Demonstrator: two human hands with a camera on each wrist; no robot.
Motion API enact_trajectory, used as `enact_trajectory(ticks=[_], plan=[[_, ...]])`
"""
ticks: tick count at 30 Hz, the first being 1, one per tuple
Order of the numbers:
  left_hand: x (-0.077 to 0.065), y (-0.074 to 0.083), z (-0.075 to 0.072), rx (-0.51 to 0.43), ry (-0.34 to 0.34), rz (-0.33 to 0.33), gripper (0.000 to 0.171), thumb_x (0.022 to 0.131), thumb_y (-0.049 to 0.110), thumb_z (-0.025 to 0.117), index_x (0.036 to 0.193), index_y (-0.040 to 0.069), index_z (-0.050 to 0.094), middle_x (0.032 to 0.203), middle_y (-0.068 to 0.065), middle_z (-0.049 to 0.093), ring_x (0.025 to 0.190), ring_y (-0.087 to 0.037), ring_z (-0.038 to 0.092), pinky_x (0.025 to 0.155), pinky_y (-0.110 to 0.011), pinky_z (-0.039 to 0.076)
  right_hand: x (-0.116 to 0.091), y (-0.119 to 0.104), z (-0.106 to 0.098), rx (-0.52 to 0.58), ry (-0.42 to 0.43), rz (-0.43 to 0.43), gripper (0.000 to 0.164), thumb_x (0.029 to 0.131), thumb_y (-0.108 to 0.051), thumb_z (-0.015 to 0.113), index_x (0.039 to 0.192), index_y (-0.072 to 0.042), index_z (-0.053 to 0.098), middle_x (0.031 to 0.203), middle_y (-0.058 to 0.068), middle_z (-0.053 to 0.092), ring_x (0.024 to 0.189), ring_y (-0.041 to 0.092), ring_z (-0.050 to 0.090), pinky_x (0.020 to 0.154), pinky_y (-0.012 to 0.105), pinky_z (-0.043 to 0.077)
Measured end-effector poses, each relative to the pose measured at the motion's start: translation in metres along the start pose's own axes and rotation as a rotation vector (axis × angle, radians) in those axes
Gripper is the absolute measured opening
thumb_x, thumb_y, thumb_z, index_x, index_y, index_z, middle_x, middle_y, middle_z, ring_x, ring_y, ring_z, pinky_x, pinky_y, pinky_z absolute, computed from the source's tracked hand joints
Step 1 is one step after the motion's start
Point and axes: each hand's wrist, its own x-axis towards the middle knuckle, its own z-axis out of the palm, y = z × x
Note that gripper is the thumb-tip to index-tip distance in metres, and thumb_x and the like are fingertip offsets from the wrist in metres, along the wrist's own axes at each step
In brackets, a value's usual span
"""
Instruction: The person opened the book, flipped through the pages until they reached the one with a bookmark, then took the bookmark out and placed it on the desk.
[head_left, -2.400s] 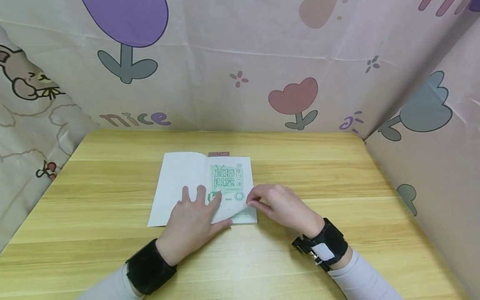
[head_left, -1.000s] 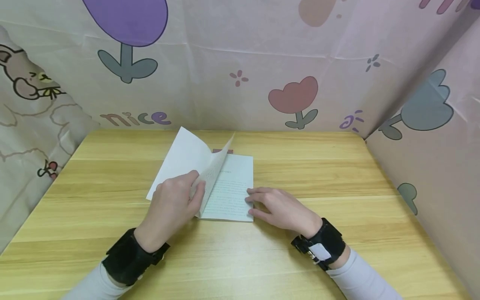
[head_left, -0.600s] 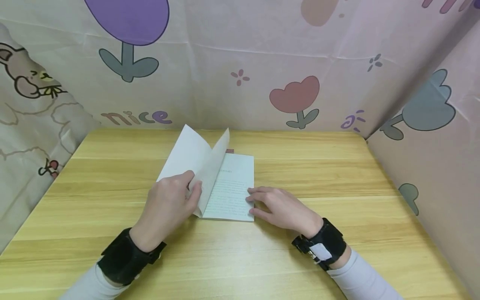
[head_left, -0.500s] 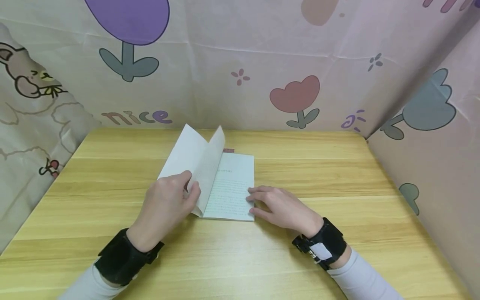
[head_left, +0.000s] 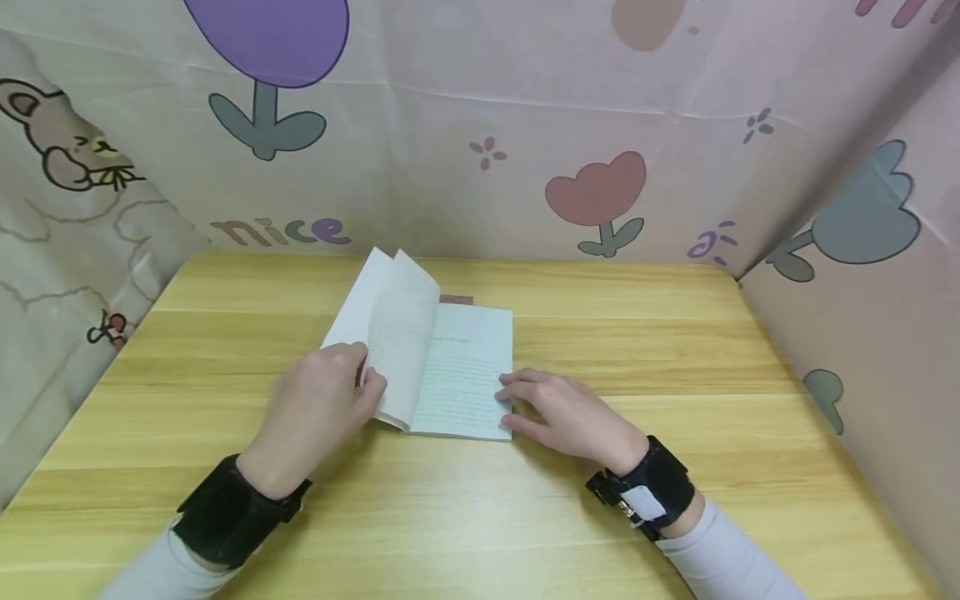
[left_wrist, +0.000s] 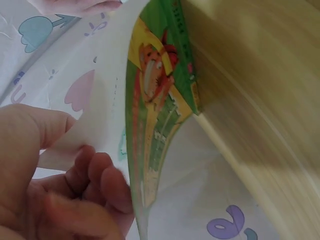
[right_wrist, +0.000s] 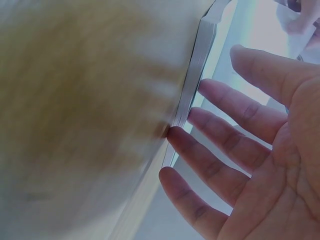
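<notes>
An open book (head_left: 468, 375) lies on the table, its right-hand page covered in lines of print. My left hand (head_left: 318, 400) pinches a raised page (head_left: 405, 350) between thumb and fingers, and the lifted cover stands tilted behind it. In the left wrist view the cover's outer side (left_wrist: 155, 100) shows green and yellow with a red cartoon figure. At the book's right edge my right hand (head_left: 562, 412) rests with fingers spread and loosely extended. Fingertips touch the side of the page block (right_wrist: 195, 70) in the right wrist view.
A small dark red strip (head_left: 457, 299) shows beyond the book's top edge. The wooden table (head_left: 637, 333) meets a patterned cloth (head_left: 420, 192) at the back and sides. Each wrist wears a black strap (head_left: 232, 508).
The left hand has turned the page over to the left, uncovering the printed page beneath, and has shifted left. The right hand released the page corner and settled at the book's edge.
</notes>
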Motion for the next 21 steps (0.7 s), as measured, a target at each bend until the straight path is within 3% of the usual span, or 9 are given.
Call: enact_trajectory(ticks=[6,16,21], plan=[[-0.007,-0.008,-0.004,0.044,-0.054,-0.056,0.024,0.078,0.011,0.057,0.059,0.015,0.043,0.051,0.003,0.031,0.041,-0.014,0.03,0.035,-0.027,0.021,0.0,0.0,0.001,-0.009,0.004,0.002,0.036,0.092,-0.037,0.064,0.119,-0.013,0.069,0.133,0.004,0.056,0.119,0.017,0.052,0.094,0.033,0.043],[-0.022,-0.016,0.002,0.134,-0.029,-0.014,0.029,0.075,0.01,0.055,0.055,0.016,0.035,0.05,0.005,0.027,0.041,-0.013,0.025,0.034,-0.027,0.019,0.0,0.001,0.001,-0.042,0.041,-0.024,0.034,0.088,-0.034,0.069,0.115,-0.013,0.071,0.129,0.004,0.059,0.113,0.017,0.056,0.088,0.033,0.047],[-0.03,-0.017,0.005,0.138,-0.048,-0.038,0.03,0.074,0.009,0.056,0.054,0.016,0.034,0.049,0.005,0.026,0.04,-0.013,0.024,0.033,-0.027,0.019,0.001,0.001,0.001,-0.06,0.045,-0.03,0.033,0.088,-0.034,0.07,0.113,-0.014,0.071,0.128,0.003,0.06,0.111,0.016,0.057,0.086,0.032,0.048]])
